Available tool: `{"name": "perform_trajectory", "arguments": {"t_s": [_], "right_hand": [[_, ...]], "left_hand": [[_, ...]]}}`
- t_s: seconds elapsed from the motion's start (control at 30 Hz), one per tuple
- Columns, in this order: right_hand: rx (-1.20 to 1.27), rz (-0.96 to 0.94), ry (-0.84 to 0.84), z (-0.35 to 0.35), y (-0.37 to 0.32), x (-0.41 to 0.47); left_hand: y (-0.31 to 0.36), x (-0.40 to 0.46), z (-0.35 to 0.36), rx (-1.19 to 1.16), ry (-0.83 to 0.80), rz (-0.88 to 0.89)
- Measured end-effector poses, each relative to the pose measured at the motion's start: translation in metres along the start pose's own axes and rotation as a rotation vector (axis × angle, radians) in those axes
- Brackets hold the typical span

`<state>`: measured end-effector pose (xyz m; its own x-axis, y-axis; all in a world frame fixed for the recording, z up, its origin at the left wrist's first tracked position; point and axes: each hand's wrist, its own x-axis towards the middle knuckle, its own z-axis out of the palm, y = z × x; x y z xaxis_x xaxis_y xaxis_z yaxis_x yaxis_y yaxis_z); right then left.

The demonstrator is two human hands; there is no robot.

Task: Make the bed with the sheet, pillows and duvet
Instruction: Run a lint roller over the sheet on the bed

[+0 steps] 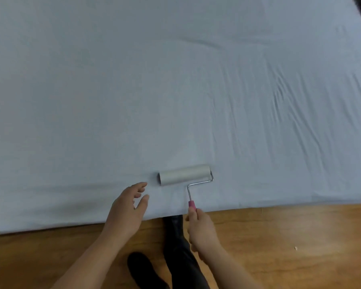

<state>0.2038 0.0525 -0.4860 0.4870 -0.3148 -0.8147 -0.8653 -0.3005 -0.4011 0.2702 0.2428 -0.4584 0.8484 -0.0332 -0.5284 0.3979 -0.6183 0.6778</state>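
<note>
Nearest the camera, at six o'clock, a dark trouser leg and a dark shoe stand on the wooden floor, close against the bed's edge. Just beyond them the right hand is curled round the pink handle of a lint roller, grasping it low so that only the handle's top shows above the fingers. The left hand hangs over the near edge of the sheet with its fingers relaxed and spread, grasping nothing; whether it touches the cloth cannot be told. The roller's white drum lies on the sheet at about one o'clock from the left hand and eleven o'clock from the right, near the fingertips of the left but apart from them. The step in hand looks to be cleaning and smoothing the fitted sheet, which already covers the mattress; no pillows or duvet are in view, so the task seems at an early stage. Farther off, toward two o'clock, the sheet carries a fan of diagonal creases, while the far left lies flat. The next move likely calls for a steady push of the roller away from the body, the left hand bracing the cloth so it does not bunch.
</note>
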Motion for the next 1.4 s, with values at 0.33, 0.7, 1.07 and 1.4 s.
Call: {"name": "perform_trajectory", "arguments": {"t_s": [0.33, 0.7, 1.07, 1.4], "right_hand": [[0.255, 0.157, -0.133, -0.02, -0.238, 0.137], [0.327, 0.062, -0.11, -0.053, -0.426, 0.228], [0.208, -0.114, 0.095, -0.031, -0.386, 0.218], [0.047, -0.288, 0.198, 0.071, -0.109, 0.012]], "left_hand": [[0.024, 0.071, -0.02, -0.017, 0.04, -0.008], [0.042, 0.143, -0.054, -0.024, 0.093, -0.014], [0.021, 0.118, -0.08, 0.003, 0.085, -0.032], [-0.068, 0.001, -0.13, 0.005, 0.021, 0.023]]}}
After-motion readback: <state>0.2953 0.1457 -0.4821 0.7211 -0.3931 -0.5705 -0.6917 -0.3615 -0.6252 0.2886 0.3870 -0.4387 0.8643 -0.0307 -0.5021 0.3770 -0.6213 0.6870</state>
